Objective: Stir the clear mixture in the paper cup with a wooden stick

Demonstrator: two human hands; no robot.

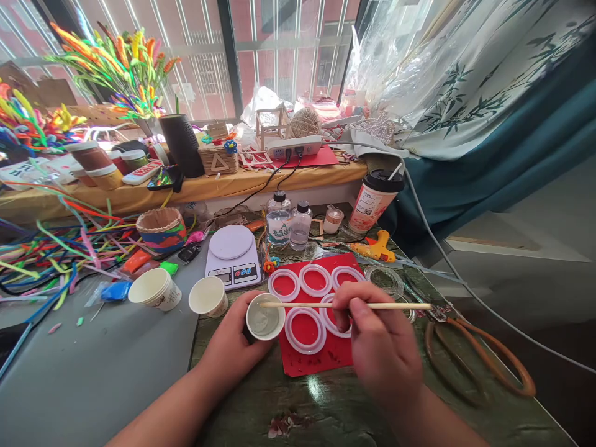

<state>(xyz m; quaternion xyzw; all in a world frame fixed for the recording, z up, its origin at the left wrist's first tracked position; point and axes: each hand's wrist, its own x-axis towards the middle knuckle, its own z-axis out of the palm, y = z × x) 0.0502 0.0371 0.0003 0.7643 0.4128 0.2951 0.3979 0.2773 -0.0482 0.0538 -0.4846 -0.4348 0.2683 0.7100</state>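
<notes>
My left hand (pixel 239 338) is wrapped round a small paper cup (pixel 265 317) that holds some clear liquid. Between the fingers of my right hand (pixel 379 332) is a thin wooden stick (pixel 400 306), lying nearly level, its left end over the mouth of the cup. Several round whitish ring molds (pixel 305 331) rest on a red sheet (pixel 293 366) just right of the cup, and my right hand partly hides some of them.
Another paper cup (pixel 208 297), a stack of cups (pixel 154 289) and a white scale (pixel 234 257) stand left. Behind are two clear bottles (pixel 300 226), a lidded drink cup (pixel 375 202) and a yellow glue gun (pixel 377 247). Scissors (pixel 493 357) lie right.
</notes>
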